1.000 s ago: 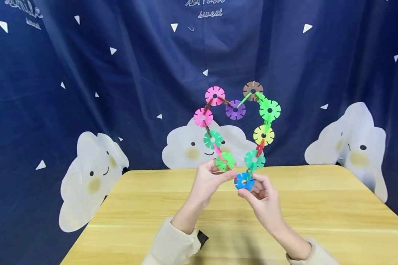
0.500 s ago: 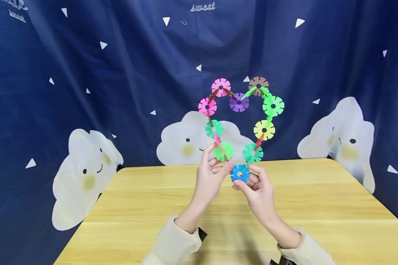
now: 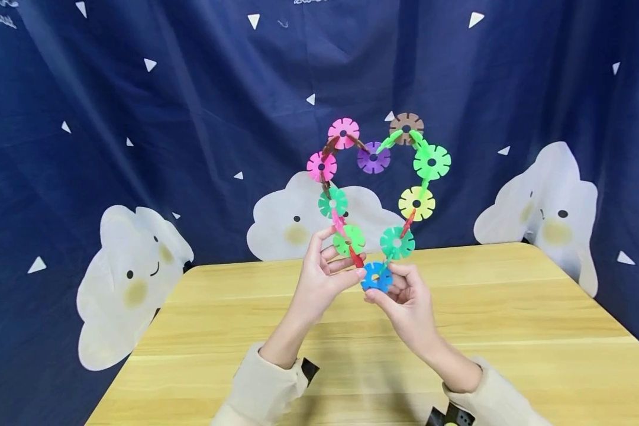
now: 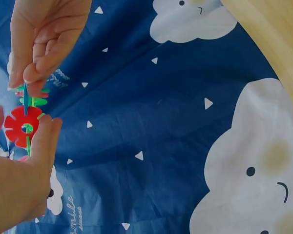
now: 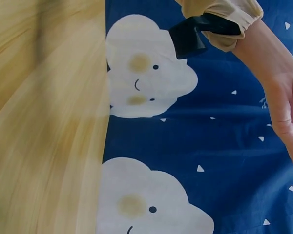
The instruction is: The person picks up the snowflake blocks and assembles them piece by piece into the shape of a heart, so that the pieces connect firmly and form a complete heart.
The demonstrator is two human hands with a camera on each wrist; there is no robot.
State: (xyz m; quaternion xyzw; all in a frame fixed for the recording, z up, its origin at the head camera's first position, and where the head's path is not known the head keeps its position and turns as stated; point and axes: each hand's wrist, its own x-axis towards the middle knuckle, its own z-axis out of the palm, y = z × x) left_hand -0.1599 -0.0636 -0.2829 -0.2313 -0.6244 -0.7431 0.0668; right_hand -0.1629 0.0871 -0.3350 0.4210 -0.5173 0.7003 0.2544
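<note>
A heart-shaped ring of slotted plastic discs (image 3: pixel 382 157), linked edge to edge in many colours, is held upright above the table. At its bottom tip, my right hand (image 3: pixel 411 305) pinches the blue disc (image 3: pixel 382 284) between thumb and fingers. My left hand (image 3: pixel 315 278) is around the lower left side, its fingers behind the light green disc (image 3: pixel 354 236) and its thumb by the blue one. Between them is a red disc (image 4: pixel 14 119); in the left wrist view, my left fingers overlap its edge while the thumb stands apart.
Below the hands is a light wooden table (image 3: pixel 511 307). Behind it hangs a dark blue curtain (image 3: pixel 234 77) with white clouds and triangles. Each wrist carries a black device, one visible on the strap (image 3: pixel 458 415) at the right sleeve.
The heart and both hands have shifted upward and slightly left in the view. My left thumb has moved off the red disc, which shows more fully, and the left fingers have spread.
</note>
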